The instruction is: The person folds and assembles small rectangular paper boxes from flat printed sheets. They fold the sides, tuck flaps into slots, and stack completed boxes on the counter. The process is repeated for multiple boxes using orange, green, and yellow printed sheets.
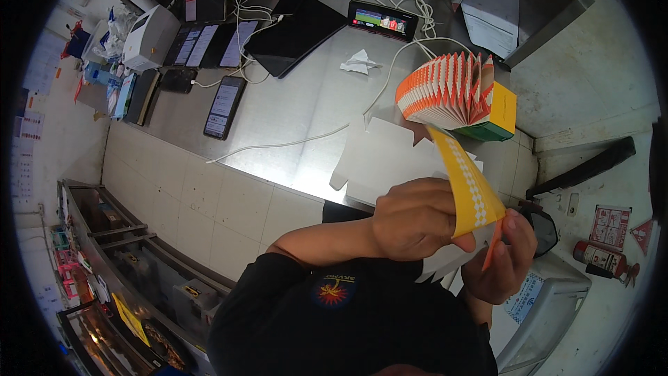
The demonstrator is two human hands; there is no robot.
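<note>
Left hand [417, 219] is closed on a folded yellow carton [474, 188], one corner of which is pinched by the right hand [502, 257]. The carton is held tilted near the counter [299, 108], where fanned orange-and-white cartons [440, 94] are placed beside white card [379, 153].

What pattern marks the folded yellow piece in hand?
A white diamond band crosses the yellow piece; head view.

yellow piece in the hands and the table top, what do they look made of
The yellow piece looks like printed paper or thin card, smooth-faced, with thin crisp edges. The table top looks like metal, perhaps stainless steel: grey, with bright blurred reflections.
</note>
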